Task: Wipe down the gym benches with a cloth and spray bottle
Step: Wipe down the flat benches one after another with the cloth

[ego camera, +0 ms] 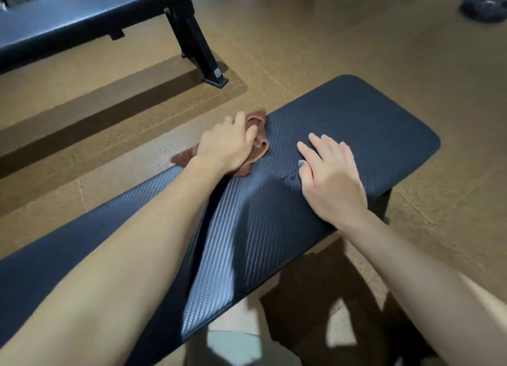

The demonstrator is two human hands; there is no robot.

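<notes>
A black textured gym bench (356,124) runs across the view from lower left to upper right. A crumpled brown cloth (259,143) lies on the bench's far edge, partly hanging over it. My left hand (227,143) grips the cloth and presses it onto the pad. Flat on the bench to the right rests my right hand (326,173), fingers straight and spread. A small wet patch (290,177) shines on the pad beside its thumb. No spray bottle is in view.
A second black bench (82,14) with a metal leg (197,44) stands at the upper left on the brown floor. A dark shoe (482,6) lies at the top right. My knee (233,335) shows under the near bench edge.
</notes>
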